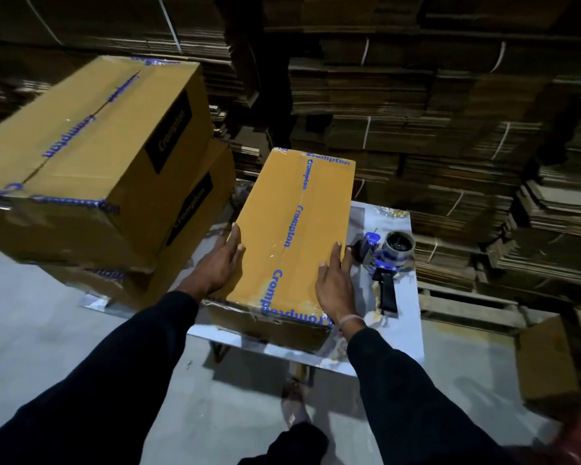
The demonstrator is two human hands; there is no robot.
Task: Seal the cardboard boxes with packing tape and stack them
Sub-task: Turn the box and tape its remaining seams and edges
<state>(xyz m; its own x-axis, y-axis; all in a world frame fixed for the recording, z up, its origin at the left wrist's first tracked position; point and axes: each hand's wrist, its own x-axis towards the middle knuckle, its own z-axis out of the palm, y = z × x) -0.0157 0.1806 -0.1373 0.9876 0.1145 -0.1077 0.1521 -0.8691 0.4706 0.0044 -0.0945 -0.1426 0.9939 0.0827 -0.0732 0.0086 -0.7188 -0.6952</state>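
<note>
Dark sleeves run up to two bare hands set against the taped box (292, 236), which serves as the landmark. The left hand (220, 263) lies flat against the box's left side near its close end, fingers straight, thumb up over the top edge. The right hand (336, 283) presses the box's right edge near the same end, fingers straight and slightly spread, a pale band at the wrist; neither hand curls round anything. Clear tape printed with blue lettering runs down the middle seam of the box's top and across both ends. Under the box is a small white table (403, 297). Just right of the box, on that table, lies a blue tape dispenser (383, 263) with a black handle, near the right hand but apart from it. Left of the box stands a stack of sealed boxes (91, 162), taped the same way, its top higher than the box. Behind the box rise bundles of flattened cardboard (450, 112).
</note>
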